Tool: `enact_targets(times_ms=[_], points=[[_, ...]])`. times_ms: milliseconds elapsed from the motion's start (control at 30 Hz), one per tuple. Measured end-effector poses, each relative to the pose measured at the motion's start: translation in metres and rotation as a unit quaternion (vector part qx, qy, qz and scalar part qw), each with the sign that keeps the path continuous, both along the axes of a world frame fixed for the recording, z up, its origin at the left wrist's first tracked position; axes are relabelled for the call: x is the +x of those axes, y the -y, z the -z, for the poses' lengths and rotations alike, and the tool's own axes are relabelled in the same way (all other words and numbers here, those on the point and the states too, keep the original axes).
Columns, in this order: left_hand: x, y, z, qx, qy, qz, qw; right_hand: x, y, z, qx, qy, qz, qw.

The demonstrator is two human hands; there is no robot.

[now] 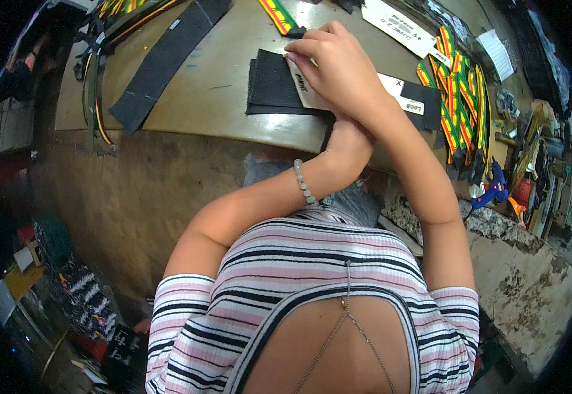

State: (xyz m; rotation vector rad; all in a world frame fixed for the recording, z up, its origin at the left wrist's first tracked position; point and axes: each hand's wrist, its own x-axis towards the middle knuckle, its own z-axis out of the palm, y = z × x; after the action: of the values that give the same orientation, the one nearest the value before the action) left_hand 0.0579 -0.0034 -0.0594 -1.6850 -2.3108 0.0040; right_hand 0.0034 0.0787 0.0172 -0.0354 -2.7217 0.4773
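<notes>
My right hand (332,69) reaches over the black fabric strip (274,85), its thumb and index finger pinched together near the upper left corner of a pale card template (307,92). Whatever sits in that pinch is too small to make out. The template lies on top of the stacked black pieces and carries handwriting. Beneath my right wrist comes my left hand (350,148), with a beaded bracelet on its wrist; its fingers are hidden behind the right hand. Another white labelled template (404,98) rests on the black strip to the right of my right forearm.
A long black strip (168,62) lies across the table (214,125) on the left. Red, yellow and green striped straps (460,98) are piled at the right. One striped strap (276,14) and a long white labelled card (401,26) lie farther back. A blue glue gun (494,187) sits right.
</notes>
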Motion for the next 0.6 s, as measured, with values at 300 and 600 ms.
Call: enact_targets(times_ms=[300, 600], points=[[-0.001, 0.002, -0.003, 0.072, 0.027, -0.006, 0.997, -0.003, 0.007, 0.003, 0.115, 0.056, -0.026, 0.991], [-0.027, 0.003, -0.039, 0.095, 0.208, -0.02, 0.973, 0.073, -0.008, -0.032, -0.15, -0.054, 0.098, 0.982]])
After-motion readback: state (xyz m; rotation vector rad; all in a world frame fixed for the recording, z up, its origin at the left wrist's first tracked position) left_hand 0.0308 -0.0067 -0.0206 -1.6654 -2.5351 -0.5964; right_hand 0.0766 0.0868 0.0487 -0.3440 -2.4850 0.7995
